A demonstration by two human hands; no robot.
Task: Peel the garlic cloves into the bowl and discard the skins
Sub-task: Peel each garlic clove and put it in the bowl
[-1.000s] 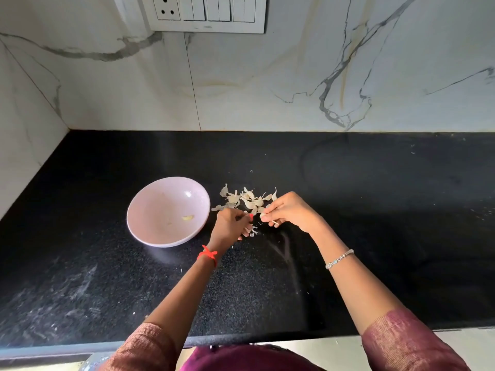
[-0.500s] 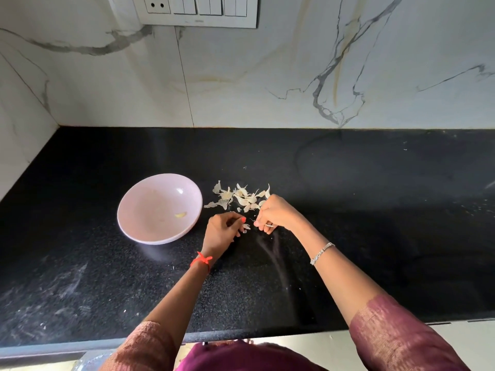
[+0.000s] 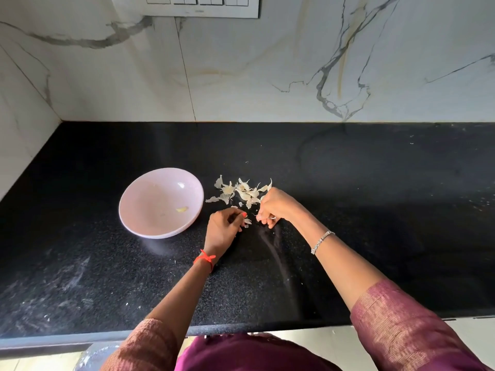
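Note:
A pale pink bowl (image 3: 139, 210) stands on the black counter with one peeled garlic clove (image 3: 182, 209) inside. To its right lies a loose heap of papery garlic skins (image 3: 241, 191). My left hand (image 3: 223, 230) rests just below the heap, its fingers curled round a small white piece of garlic or skin (image 3: 247, 222) that shows at the fingertips. My right hand (image 3: 276, 207) is close beside it, fingers curled down and pinching something small and pale against the counter. What each hand holds is mostly hidden by the fingers.
The black counter (image 3: 348, 210) runs wide to the right and ends at a front edge near my body. A marble wall (image 3: 267, 76) with a switch plate (image 3: 192, 5) closes the back, and a side wall closes the left.
Both hands have dropped slightly toward me and away from the skin heap, with a small gap opening between them. The bowl and the skins lie as before.

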